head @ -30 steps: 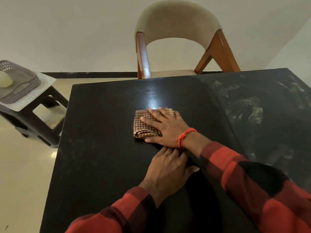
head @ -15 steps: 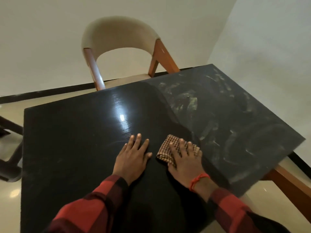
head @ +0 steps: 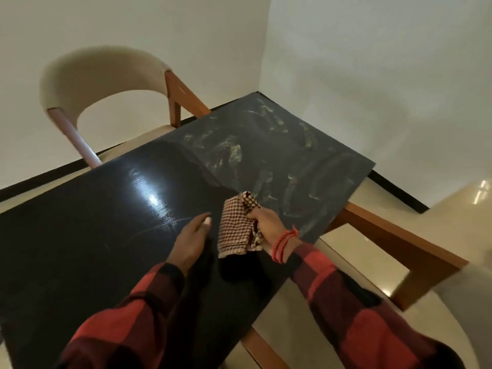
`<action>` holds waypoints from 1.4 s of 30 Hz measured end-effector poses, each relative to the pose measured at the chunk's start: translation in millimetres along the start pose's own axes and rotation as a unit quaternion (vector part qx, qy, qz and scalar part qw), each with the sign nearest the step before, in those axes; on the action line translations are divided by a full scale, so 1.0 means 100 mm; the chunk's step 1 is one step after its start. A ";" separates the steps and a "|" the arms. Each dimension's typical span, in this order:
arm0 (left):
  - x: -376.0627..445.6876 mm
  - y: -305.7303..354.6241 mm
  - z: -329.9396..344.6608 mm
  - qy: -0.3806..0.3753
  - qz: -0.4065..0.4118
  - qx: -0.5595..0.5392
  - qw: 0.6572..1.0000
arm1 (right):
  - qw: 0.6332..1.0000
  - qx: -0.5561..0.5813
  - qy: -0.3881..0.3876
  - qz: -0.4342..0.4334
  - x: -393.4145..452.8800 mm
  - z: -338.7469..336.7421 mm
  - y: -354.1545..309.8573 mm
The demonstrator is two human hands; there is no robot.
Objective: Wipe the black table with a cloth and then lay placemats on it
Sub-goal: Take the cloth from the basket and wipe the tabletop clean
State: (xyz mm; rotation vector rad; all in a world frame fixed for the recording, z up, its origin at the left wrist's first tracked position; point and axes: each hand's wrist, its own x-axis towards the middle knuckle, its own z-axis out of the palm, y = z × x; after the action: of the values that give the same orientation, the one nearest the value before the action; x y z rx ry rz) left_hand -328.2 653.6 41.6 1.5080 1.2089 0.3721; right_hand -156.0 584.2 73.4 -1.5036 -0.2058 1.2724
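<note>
The black table (head: 87,222) fills the middle of the head view, glossy on its left part and smeared with pale streaks (head: 266,161) on its right part. A brown-and-cream checked cloth (head: 235,227) hangs bunched just above the tabletop, gripped by my right hand (head: 269,223), which wears a red thread band at the wrist. My left hand (head: 190,239) hovers right beside the cloth on its left, fingers loosely curled, holding nothing. No placemats are in view.
A beige chair with wooden legs (head: 101,75) stands at the table's far side. A second beige chair (head: 460,235) is at the right, beside the table's wooden frame (head: 399,235). White walls meet in a corner behind the table.
My right hand has lifted the cloth off the tabletop and bunched it. My left hand has risen from lying flat. The view has swung to the right.
</note>
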 end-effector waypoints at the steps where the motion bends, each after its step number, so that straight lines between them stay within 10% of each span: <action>1: -0.07 0.11 0.06 -0.013 -0.021 -0.093 0.995 | 0.998 0.052 -0.012 0.031 -0.14 -0.07 -0.04; 8: -0.71 0.94 0.33 -0.118 -0.041 -0.166 0.978 | 0.977 0.167 -0.125 0.031 -0.98 -0.60 -0.23; 26: -2.50 2.40 2.15 -0.111 0.155 -0.122 0.974 | 0.982 0.065 0.064 -0.163 -2.98 -2.71 -0.74; 42: -2.35 2.50 2.92 -0.120 0.097 -0.163 0.974 | 0.984 0.108 0.077 -0.121 -2.71 -3.43 -0.78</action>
State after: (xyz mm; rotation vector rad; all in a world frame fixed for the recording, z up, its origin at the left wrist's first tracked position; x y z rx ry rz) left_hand -85.3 333.6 245.6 1.3414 0.7702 0.4780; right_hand 37.6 217.2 232.7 -1.3383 -0.1406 0.9492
